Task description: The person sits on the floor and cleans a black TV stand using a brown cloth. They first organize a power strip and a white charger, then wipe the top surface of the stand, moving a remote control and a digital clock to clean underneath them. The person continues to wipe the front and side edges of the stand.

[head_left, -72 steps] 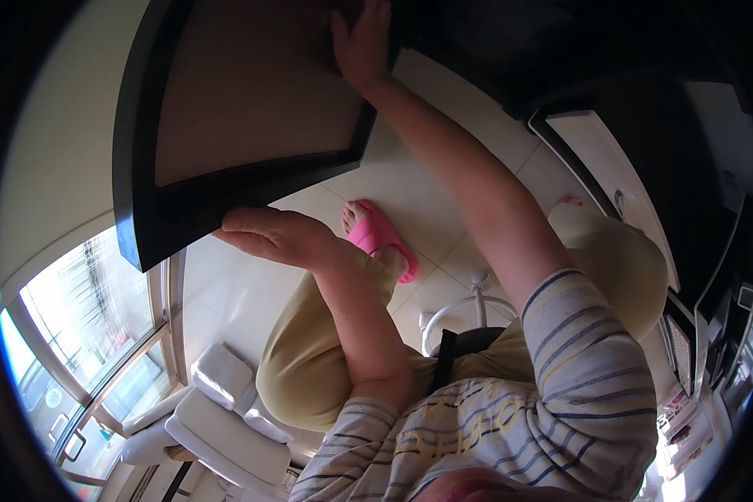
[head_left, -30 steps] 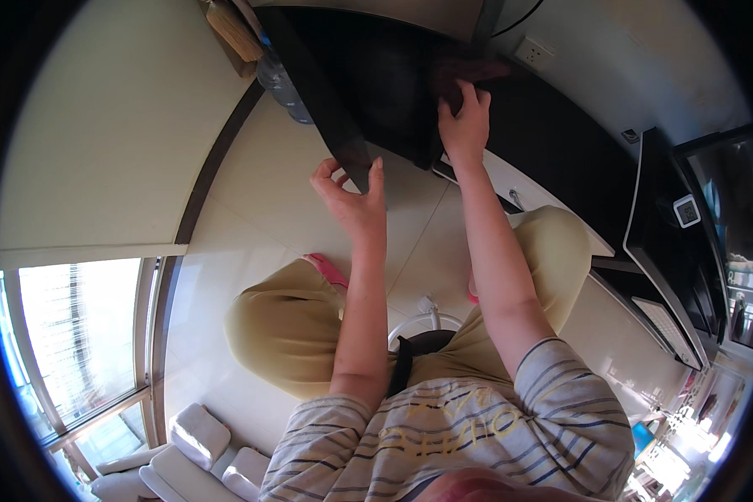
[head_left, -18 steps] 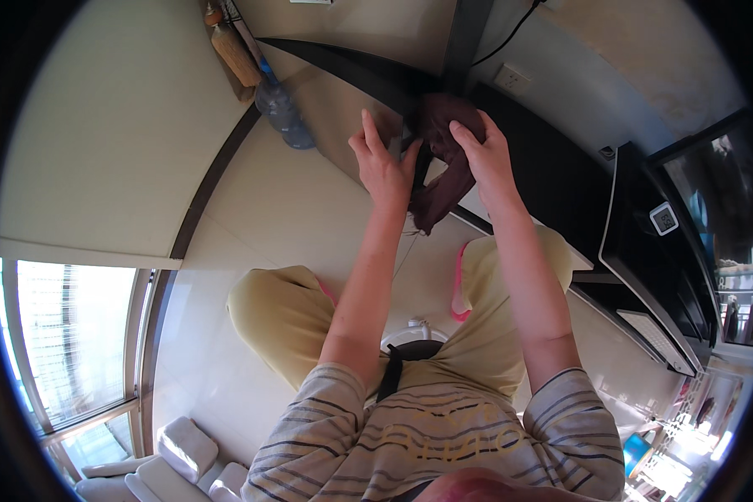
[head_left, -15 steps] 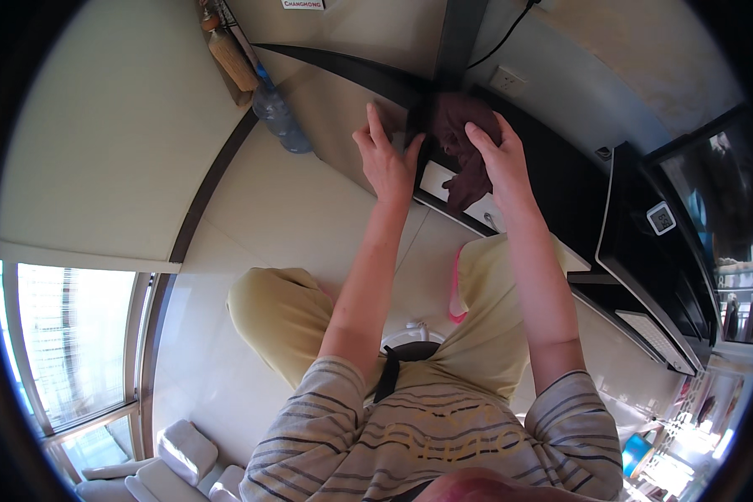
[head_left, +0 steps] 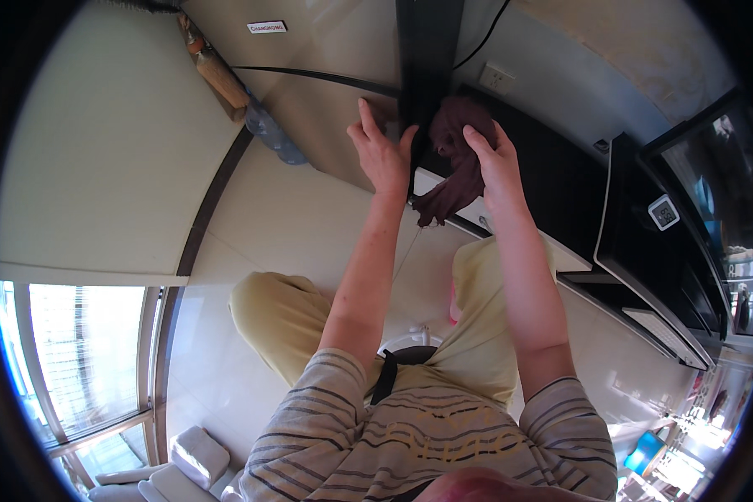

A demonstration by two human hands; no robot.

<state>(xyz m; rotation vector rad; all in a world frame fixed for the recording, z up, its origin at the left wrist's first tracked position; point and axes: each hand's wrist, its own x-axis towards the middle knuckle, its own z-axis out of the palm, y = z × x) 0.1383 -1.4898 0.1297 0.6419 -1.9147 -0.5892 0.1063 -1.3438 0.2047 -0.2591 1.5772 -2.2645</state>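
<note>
My right hand (head_left: pixel 497 164) grips a crumpled dark maroon cloth (head_left: pixel 458 151), thumb on top and fingers wrapped behind it. The cloth's top lies beside a black vertical strip (head_left: pixel 427 58), and its loose end hangs over a white drawer front (head_left: pixel 427 179). My left hand (head_left: pixel 381 159) is open, fingers apart, at the edge of a tall beige appliance door (head_left: pixel 326 117). Its thumb reaches toward the black strip; whether the palm presses on the door cannot be made out.
A black tabletop (head_left: pixel 552 180) runs to the right, with a black monitor (head_left: pixel 703 167) and a small white digital clock (head_left: pixel 663 212). A wall socket (head_left: pixel 499 79) sits above. On the left are a clear blue plastic bottle (head_left: pixel 272 134), a wooden-handled object (head_left: pixel 216 74) and a window (head_left: pixel 88 360).
The cloth's loose end has swung down and to the left, spreading over the drawer edge. Both hands keep nearly the same pose while the view has shifted slightly.
</note>
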